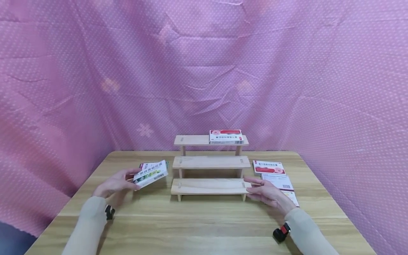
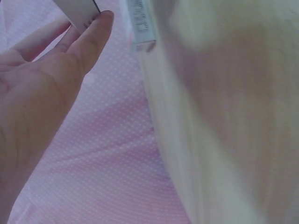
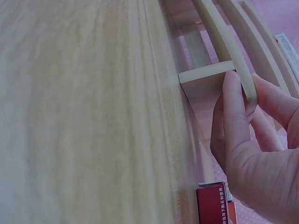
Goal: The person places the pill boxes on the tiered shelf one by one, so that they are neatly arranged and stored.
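My left hand (image 1: 113,183) holds a white and green medicine box (image 1: 151,174) by its left end, tilted above the left side of the table. In the left wrist view only a corner of that medicine box (image 2: 80,11) shows at the fingertips. My right hand (image 1: 269,194) grips the right end of the lowest board of a three-tier wooden display stand (image 1: 207,186). The right wrist view shows the fingers and thumb on either side of this board (image 3: 224,39), beside its leg. A red and white medicine box (image 1: 226,137) lies on the top tier, at the right.
Behind the held box, another medicine box (image 1: 145,165) is partly hidden. To the right of the stand, a red and white box (image 1: 269,167), a white box (image 1: 278,181) and a partly covered box (image 1: 291,197) lie on the wooden table (image 1: 191,226). Pink cloth (image 1: 204,71) hangs around.
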A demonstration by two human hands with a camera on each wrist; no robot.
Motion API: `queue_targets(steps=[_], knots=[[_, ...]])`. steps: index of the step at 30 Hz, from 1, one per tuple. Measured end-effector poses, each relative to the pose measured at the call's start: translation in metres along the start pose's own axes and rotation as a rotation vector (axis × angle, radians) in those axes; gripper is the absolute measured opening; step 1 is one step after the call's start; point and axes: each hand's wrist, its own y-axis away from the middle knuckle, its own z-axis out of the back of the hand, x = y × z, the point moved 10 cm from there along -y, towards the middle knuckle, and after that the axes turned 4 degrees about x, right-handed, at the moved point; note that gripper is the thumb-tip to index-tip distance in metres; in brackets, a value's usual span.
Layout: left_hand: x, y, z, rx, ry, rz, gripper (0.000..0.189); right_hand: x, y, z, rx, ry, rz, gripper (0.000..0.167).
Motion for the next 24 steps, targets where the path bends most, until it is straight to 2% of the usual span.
queue_targets(steps=[5,10,18,24], knots=[[-0.017,-0.002,0.003,-0.015,0.033,-0.08,0.09,0.0,0.0,0.0,0.008,0.003,0.005,0.065],[-0.036,-0.006,0.011,-0.073,0.024,-0.159,0.081,0.001,0.001,0.0,0.012,-0.004,0.002,0.065],[-0.046,-0.012,0.016,-0.137,0.071,-0.156,0.087,0.0,-0.001,-0.002,0.015,-0.006,0.008,0.062],[-0.055,-0.016,0.017,-0.196,0.108,-0.182,0.086,0.001,-0.001,-0.004,0.033,-0.007,0.015,0.064]])
